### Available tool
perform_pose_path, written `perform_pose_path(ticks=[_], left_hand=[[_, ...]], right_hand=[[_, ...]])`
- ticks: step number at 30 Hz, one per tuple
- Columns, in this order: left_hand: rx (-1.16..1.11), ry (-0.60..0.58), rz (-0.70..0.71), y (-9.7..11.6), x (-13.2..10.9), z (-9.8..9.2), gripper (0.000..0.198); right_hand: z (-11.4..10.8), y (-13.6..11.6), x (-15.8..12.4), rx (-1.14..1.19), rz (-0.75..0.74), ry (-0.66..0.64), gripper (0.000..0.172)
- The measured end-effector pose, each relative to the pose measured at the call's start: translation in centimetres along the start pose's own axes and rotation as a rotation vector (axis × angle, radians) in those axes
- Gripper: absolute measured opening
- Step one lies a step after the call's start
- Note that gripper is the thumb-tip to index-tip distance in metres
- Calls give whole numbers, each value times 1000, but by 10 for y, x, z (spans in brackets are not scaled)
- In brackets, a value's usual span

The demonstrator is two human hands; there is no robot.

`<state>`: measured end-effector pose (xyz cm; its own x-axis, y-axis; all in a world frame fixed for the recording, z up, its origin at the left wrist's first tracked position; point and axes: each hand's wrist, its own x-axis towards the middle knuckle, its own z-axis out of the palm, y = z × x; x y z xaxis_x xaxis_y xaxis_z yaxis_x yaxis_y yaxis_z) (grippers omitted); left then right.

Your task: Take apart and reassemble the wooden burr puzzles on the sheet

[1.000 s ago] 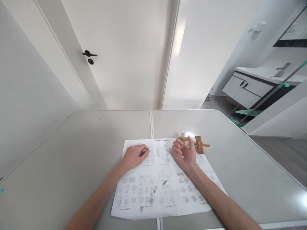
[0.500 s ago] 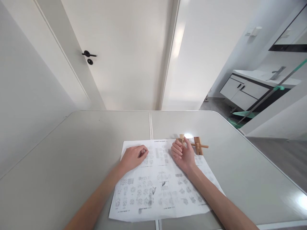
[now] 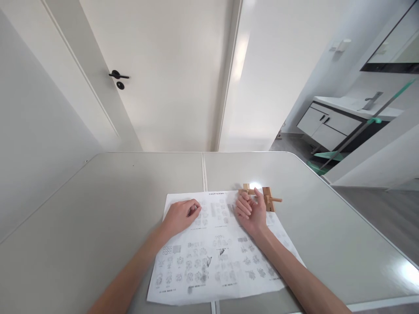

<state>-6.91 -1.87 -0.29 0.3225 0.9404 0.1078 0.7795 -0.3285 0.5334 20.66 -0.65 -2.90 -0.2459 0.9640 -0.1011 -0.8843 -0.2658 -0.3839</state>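
Note:
A large printed sheet of paper, covered in small grey diagrams, lies under both of my hands. My left hand rests on its upper left part, palm down. The fingers are curled, with the thumb tip close to the index finger, and nothing shows between them. My right hand lies on its side at the upper right, palm turned inward. Its fingers are loosely bent and the thumb stands apart; I see nothing in it. Just behind that hand are wooden puzzle pieces, including a crossed block with a bar, partly hidden by the fingers.
The grey table has a seam down its middle and rounded far corners. Beyond it stands a white door with a black handle. A washbasin cabinet and a green-and-grey pole are off to the right.
The view has shifted slightly. My right hand's fingers have moved a little and its thumb has tipped slightly. The left hand keeps its pose on the paper.

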Motion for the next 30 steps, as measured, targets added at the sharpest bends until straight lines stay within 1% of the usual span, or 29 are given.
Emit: perform_pose_path(ticks=[3, 7, 10, 13, 19, 23, 26, 28, 30], left_hand=[[2, 2, 0, -1, 0, 1, 21], [2, 6, 2, -1, -1, 0, 21], [2, 5, 2, 0, -2, 0, 21], [-1, 5, 4, 0, -2, -1, 21], [1, 13, 5, 0, -1, -1, 21], [2, 7, 8, -1, -1, -1, 22], [3, 5, 8, -1, -1, -1, 23], [2, 7, 8, -1, -1, -1, 25], [0, 8, 10, 0, -2, -1, 26]], right_hand=[[-5, -5, -2, -3, -45, 8, 47], [-17, -15, -3, 38, -77, -24, 53], [-27, -22, -2, 74, -83, -63, 51], [-32, -26, -1, 60, -144, -62, 47], [-31, -32, 1, -21, -198, -26, 40], [-25, -32, 3, -82, -209, 16, 38], [-14, -28, 1, -189, -253, 78, 42], [-4, -22, -2, -390, -331, 160, 46], [5, -15, -6, -599, -386, 195, 49]])
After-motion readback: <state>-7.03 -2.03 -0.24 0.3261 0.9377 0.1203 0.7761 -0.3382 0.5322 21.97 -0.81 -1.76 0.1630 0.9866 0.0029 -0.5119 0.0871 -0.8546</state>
